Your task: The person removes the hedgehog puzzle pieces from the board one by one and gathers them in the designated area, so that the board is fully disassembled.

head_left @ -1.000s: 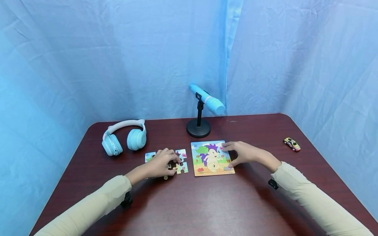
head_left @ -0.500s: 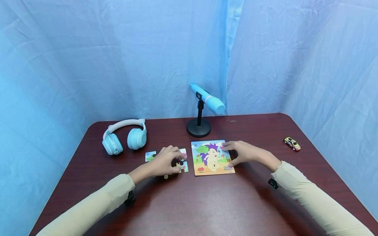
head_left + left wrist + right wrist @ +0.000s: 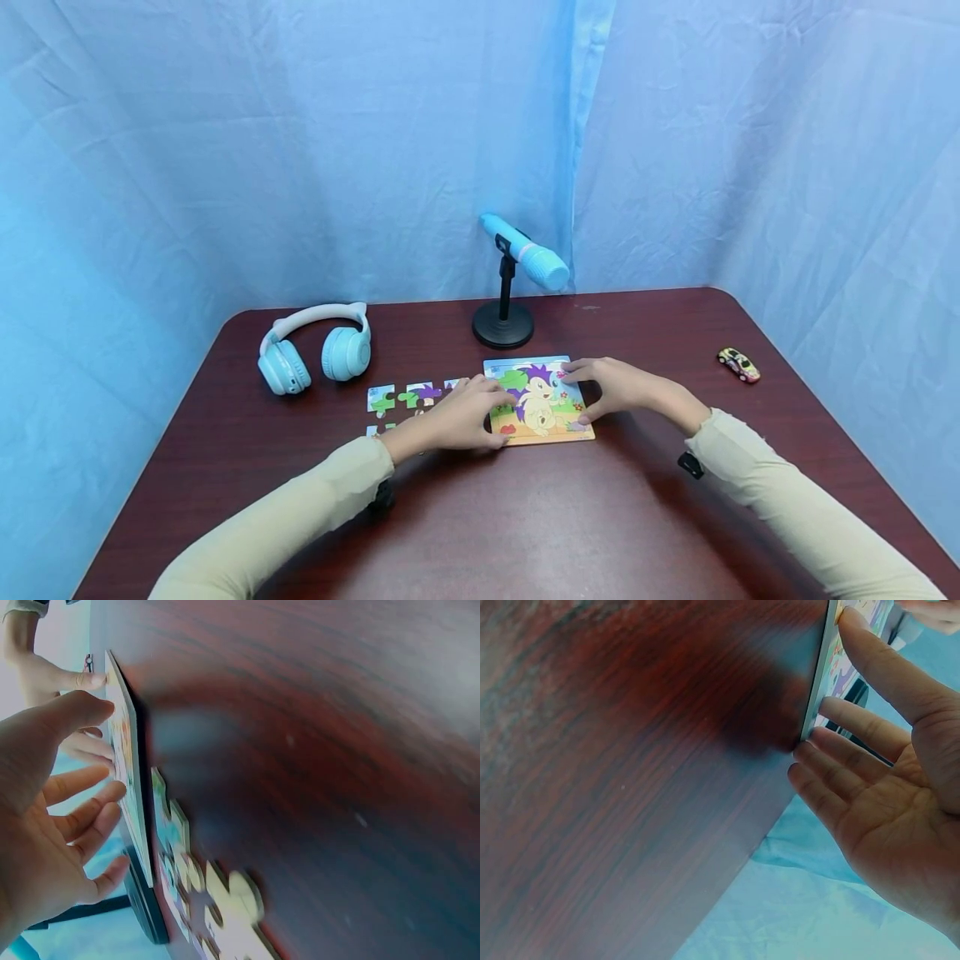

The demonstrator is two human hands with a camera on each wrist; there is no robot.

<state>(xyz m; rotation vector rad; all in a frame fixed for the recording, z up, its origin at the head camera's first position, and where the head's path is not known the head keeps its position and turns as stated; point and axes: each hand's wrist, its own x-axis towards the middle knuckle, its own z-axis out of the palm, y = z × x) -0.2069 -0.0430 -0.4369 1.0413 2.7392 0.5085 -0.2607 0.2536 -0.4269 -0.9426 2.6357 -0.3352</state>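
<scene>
A square puzzle board [image 3: 542, 412] with a cartoon hedgehog picture lies flat at mid-table. My left hand [image 3: 468, 415] is over its left side, thumb and fingers spread apart and nothing between them in the left wrist view. Loose jigsaw pieces [image 3: 381, 400] lie left of the board, several of them hidden beneath my left hand and forearm. At the board's right edge, the fingertips and thumb of my right hand [image 3: 621, 390] touch it. Those fingers [image 3: 855, 754] look nearly straight in the right wrist view.
Blue headphones [image 3: 347, 353] rest at the back left of the dark wooden table [image 3: 525, 525]. Behind the board stands a blue microphone [image 3: 525, 251] on a black stand [image 3: 502, 325]. A small toy car [image 3: 738, 365] sits far right. Blue curtains [image 3: 375, 150] surround the table.
My left hand has moved right, from above the loose pieces to the board's left side, uncovering pieces at the left. The right hand stays at the board's right edge.
</scene>
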